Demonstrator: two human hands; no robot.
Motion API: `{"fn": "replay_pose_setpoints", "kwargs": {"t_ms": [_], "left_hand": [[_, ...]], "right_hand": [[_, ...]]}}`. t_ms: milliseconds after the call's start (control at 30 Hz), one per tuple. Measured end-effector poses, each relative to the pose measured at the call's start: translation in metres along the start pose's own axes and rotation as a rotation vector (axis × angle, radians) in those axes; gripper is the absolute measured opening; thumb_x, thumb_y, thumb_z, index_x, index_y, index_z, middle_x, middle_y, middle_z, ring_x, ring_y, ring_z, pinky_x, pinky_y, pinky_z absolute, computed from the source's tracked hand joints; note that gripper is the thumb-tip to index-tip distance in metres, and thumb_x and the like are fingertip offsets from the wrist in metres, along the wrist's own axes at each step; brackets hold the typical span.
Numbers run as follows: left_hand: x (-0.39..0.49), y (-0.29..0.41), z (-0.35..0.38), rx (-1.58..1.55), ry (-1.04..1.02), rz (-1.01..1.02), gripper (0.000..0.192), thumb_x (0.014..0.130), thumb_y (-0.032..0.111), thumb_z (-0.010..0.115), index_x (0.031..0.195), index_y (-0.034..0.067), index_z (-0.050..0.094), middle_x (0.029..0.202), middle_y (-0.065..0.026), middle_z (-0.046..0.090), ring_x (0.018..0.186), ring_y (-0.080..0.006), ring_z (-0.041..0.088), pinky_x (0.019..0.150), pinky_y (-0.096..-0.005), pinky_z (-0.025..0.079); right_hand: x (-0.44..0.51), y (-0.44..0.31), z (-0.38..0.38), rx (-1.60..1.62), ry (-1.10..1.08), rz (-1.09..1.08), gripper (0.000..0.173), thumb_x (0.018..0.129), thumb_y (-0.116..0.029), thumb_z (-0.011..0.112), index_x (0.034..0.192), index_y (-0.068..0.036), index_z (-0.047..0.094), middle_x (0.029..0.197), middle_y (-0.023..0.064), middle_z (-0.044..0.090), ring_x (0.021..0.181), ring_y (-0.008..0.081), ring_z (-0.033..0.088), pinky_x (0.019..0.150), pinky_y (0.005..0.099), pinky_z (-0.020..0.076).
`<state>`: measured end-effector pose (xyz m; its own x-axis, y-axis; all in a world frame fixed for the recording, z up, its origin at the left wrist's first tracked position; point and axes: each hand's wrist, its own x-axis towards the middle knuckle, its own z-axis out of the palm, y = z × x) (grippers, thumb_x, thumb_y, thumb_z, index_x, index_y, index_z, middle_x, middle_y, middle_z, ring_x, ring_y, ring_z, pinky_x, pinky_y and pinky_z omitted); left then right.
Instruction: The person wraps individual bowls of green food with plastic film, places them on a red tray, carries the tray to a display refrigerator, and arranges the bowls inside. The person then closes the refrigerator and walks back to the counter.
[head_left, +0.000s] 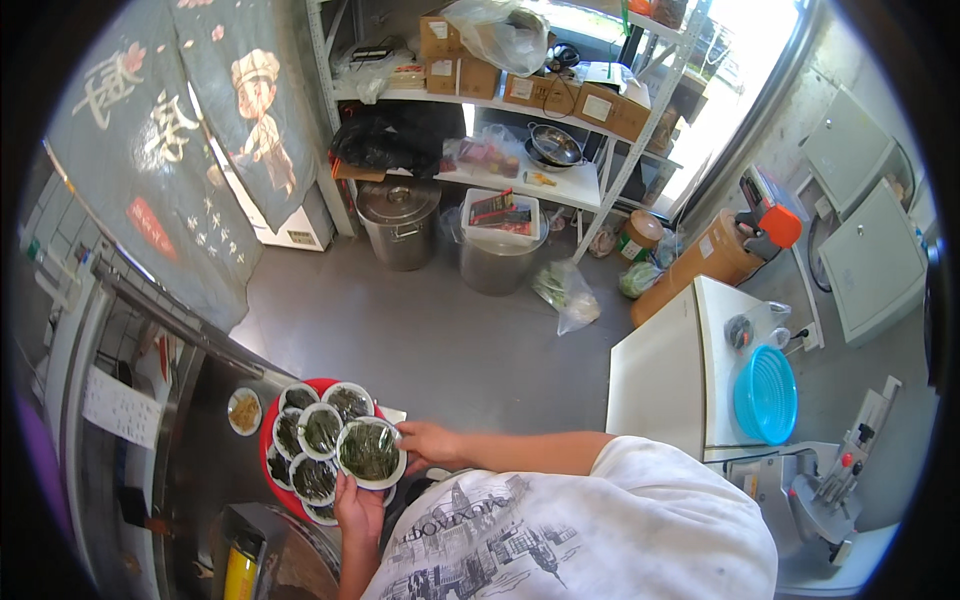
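Observation:
My left hand (358, 511) and my right hand (429, 445) hold a white bowl (369, 451) between them, the left at its near lower side and the right at its right rim. Dark green leafy food fills the bowl, with shiny clear film seemingly stretched over the top. Under and behind it lies a round red tray (265, 459), crowded with several similar white bowls of the same dark green food. Some of these bowls rest on top of others, like the bowl (321, 431) near the middle. My fingers under the held bowl are partly hidden.
Left of the tray, a small bowl of yellowish food (244, 412) stands on the dark counter (202, 450). A white refrigerator (656, 367) with a blue basket (765, 395) is at right. Steel pots (399, 232) and a plastic bag of vegetables (568, 295) sit on the floor before the shelving (517, 187).

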<state>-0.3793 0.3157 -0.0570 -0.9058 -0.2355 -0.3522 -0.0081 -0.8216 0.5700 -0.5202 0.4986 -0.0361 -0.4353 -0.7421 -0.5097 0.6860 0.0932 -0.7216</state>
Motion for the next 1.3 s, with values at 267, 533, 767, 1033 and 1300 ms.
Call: {"fn": "replay_pose_setpoints", "kwargs": {"t_ms": [267,533,767,1033,1300], "left_hand": [[0.001,0.004,0.046,0.033,-0.017,0.059,0.048,0.108,0.023,0.041,0.154,0.011,0.033,0.154,-0.0159,0.044,0.136,-0.0374,0.050,0.105,-0.0575,0.049],[-0.009,-0.033,0.005,-0.122,0.241,0.250,0.041,0.106,0.020,0.045,0.143,0.002,0.048,0.147,-0.0154,0.054,0.137,-0.0302,0.051,0.119,-0.0498,0.037],[-0.033,-0.075,-0.035,-0.369,0.793,0.365,0.030,0.109,0.016,0.039,0.133,0.000,0.048,0.135,-0.0192,0.058,0.127,-0.0331,0.057,0.112,-0.0544,0.046],[0.032,-0.019,-0.076,-0.437,0.677,0.503,0.030,0.110,0.017,0.042,0.129,-0.003,0.050,0.131,-0.0186,0.060,0.124,-0.0306,0.059,0.110,-0.0450,0.049],[0.059,-0.015,-0.062,-0.134,0.840,0.510,0.027,0.106,0.018,0.050,0.122,-0.003,0.055,0.119,-0.0157,0.065,0.105,-0.0265,0.067,0.092,-0.0375,0.058]], "right_hand": [[0.019,-0.030,-0.022,-0.054,-0.252,-0.134,0.047,0.106,-0.017,0.049,0.151,-0.011,0.038,0.128,0.0091,0.061,0.106,0.0189,0.065,0.087,0.0375,0.0608],[0.002,-0.024,-0.139,-0.729,-0.108,-0.504,0.052,0.101,-0.019,0.059,0.148,-0.004,0.042,0.123,0.0147,0.065,0.104,0.0217,0.066,0.094,0.0365,0.0536],[-0.063,0.098,-0.338,-1.065,0.362,-0.062,0.048,0.091,-0.025,0.067,0.134,-0.005,0.058,0.098,0.0143,0.070,0.088,0.0243,0.068,0.080,0.0371,0.0542],[-0.124,0.159,-0.461,-1.090,0.328,0.165,0.048,0.088,-0.022,0.067,0.131,-0.004,0.060,0.107,0.0170,0.070,0.092,0.0264,0.069,0.083,0.0366,0.0547],[-0.117,0.106,-0.474,-0.973,0.362,0.104,0.045,0.087,-0.019,0.066,0.128,-0.002,0.061,0.110,0.0178,0.070,0.091,0.0258,0.070,0.083,0.0355,0.0549]]}}
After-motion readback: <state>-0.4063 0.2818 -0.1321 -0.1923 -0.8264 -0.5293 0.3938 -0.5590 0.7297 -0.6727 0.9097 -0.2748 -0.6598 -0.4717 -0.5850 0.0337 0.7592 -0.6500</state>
